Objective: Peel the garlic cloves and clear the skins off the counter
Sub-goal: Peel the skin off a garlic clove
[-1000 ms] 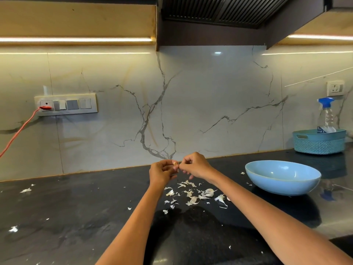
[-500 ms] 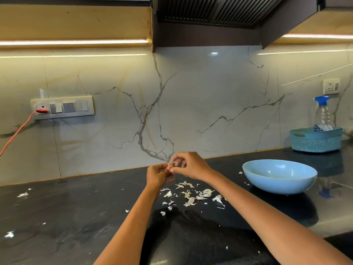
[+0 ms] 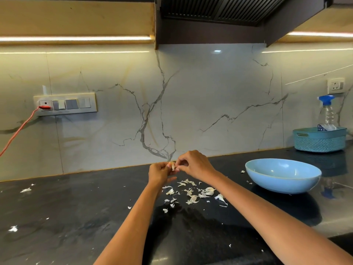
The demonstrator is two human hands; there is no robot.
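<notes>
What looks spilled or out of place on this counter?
Garlic skins lie scattered on the black counter under the hands, with stray flakes far to the left and near the blue bowl. They are peeling litter, not damage. Nothing else stands out.

The surface (image 3: 80, 217) looks like polished black stone, glossy enough that the bowl and basket are mirrored in it. The backsplash (image 3: 210, 111) is a smooth, veined marble-look slab with a soft sheen. The bowl (image 3: 282, 175) is seen as glazed light blue, shiny, probably ceramic, though that can't be told for sure. The skins (image 3: 191, 194) are thin, papery, matt white flakes. The basket (image 3: 320, 139) is matt teal plastic with a woven-look texture. The bottle (image 3: 327, 115) is clear ribbed plastic with a blue plastic sprayer. The hood (image 3: 229, 10) is dark and matt, with slatted vents. A wood-look panel (image 3: 76, 18) is seen above the light strip.
</notes>
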